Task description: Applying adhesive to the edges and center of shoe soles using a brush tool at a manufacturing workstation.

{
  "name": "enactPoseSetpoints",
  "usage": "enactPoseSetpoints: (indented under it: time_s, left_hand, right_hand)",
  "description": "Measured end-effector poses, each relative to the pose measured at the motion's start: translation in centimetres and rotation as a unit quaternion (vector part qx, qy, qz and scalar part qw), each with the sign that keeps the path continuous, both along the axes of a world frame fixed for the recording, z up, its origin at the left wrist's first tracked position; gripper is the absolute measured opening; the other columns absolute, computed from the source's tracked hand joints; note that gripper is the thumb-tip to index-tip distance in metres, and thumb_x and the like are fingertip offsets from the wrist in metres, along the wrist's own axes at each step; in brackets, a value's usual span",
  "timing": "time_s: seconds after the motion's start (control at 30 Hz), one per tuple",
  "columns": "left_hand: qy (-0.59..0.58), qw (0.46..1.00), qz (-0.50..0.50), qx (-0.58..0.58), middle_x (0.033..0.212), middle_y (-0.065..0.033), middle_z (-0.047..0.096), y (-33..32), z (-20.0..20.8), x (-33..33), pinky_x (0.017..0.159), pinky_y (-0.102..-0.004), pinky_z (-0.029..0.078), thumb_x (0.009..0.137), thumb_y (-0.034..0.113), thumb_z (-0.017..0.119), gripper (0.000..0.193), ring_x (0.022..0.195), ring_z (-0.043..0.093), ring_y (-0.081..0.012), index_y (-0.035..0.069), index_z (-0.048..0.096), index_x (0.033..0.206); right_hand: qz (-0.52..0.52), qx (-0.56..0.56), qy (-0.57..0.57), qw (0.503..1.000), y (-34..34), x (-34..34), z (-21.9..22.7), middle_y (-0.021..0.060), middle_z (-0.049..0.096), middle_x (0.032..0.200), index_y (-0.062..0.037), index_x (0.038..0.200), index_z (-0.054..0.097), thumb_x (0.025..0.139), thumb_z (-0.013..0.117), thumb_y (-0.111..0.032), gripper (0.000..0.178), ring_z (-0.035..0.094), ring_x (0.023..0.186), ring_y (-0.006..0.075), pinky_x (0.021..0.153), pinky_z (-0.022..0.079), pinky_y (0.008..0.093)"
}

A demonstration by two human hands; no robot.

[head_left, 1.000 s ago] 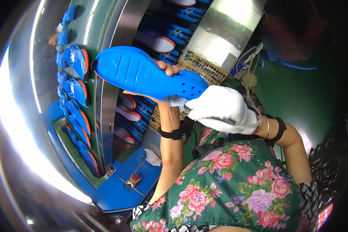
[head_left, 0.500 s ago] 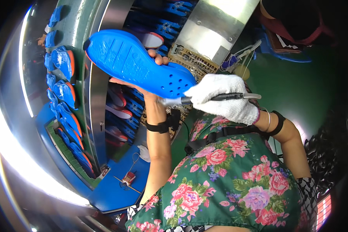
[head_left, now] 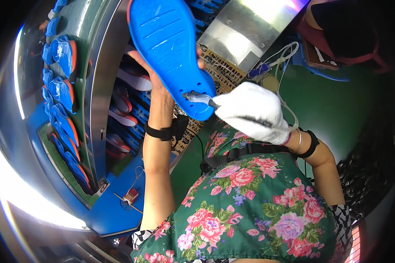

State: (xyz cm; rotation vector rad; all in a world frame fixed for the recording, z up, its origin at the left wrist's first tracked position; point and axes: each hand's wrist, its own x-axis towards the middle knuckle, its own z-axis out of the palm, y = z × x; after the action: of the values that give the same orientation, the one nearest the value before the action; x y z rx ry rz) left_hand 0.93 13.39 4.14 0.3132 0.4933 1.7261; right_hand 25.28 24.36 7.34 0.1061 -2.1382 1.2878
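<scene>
Two-handed work on a blue sole [head_left: 164, 48]. The left hand [head_left: 158, 83] holds the sole from behind, its digits showing along both edges; the sole is raised in front of the body, ribbed face toward the viewer, its far end running out of view. The right hand [head_left: 252, 113], in a white glove, is closed around a dark-handled brush [head_left: 201, 98], whose bristles lie across the small holes at the sole's near end. To the left, blue-and-orange soles [head_left: 62, 94] stand in a row along a green conveyor [head_left: 87, 28]. Near left, a blue tabletop [head_left: 106, 219] carries a small red object [head_left: 131, 194]. A flowered green apron [head_left: 245, 193] covers the person's front.
</scene>
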Motion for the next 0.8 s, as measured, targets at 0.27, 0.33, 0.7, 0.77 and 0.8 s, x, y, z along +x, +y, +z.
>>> enactPoseSetpoints:
  time_s: [0.27,0.33,0.7,0.77,0.8]
  left_hand:
    - [-0.017,0.996,-0.079,-0.025,0.125,-0.0319,0.063,0.4,0.1,-0.3,0.078,-0.055,0.064,0.063,0.104,0.035,0.139,0.102,0.071,-0.0433,0.002,0.032,0.157]
    - [-0.062,0.993,-0.1,-0.003,0.133,-0.0304,0.06,0.8,0.3,0.2,0.078,-0.0564,0.064,0.063,0.104,0.034,0.139,0.105,0.07,-0.0433,0.002,0.032,0.157]
    - [0.241,0.93,-0.144,-0.236,0.142,-0.0308,0.054,1.1,1.7,1.1,0.086,-0.0608,0.062,0.07,0.1,0.033,0.131,0.113,0.067,-0.0451,0.005,0.029,0.16]
    - [0.282,0.911,-0.09,-0.286,0.143,-0.0292,0.055,1.4,1.8,1.3,0.086,-0.0606,0.061,0.072,0.1,0.033,0.128,0.115,0.067,-0.0432,0.005,0.032,0.159]
    - [0.283,0.912,-0.089,-0.284,0.143,-0.0292,0.055,1.2,1.7,1.4,0.086,-0.0606,0.061,0.072,0.1,0.033,0.128,0.115,0.067,-0.0432,0.005,0.032,0.159]
  right_hand:
    - [0.181,-0.154,-0.03,0.971,-0.3,-0.3,-0.5,0.01,0.078,0.101,-0.0106,0.095,0.079,0.083,0.079,-0.007,0.013,0.072,0.087,0.0253,0.073,0.058,0.0365]
    - [0.156,-0.126,-0.02,0.98,0.3,-0.4,-0.2,0.0095,0.078,0.1,-0.0084,0.093,0.079,0.081,0.08,-0.008,0.012,0.072,0.086,0.0258,0.073,0.058,0.0368]
    - [0.243,-0.06,0.018,0.968,1.0,-1.6,-0.8,0.0108,0.077,0.104,-0.0103,0.101,0.079,0.081,0.079,-0.008,0.021,0.07,0.083,0.0281,0.074,0.056,0.0375]
    - [0.17,-0.012,0.0,0.985,1.2,-1.6,-0.2,0.0106,0.078,0.101,-0.0088,0.099,0.079,0.079,0.079,-0.004,0.02,0.071,0.083,0.0273,0.073,0.056,0.038]
    - [0.17,-0.01,0.002,0.985,1.0,-1.5,-0.3,0.0106,0.078,0.101,-0.0088,0.099,0.079,0.079,0.079,-0.004,0.02,0.071,0.083,0.0273,0.073,0.056,0.038]
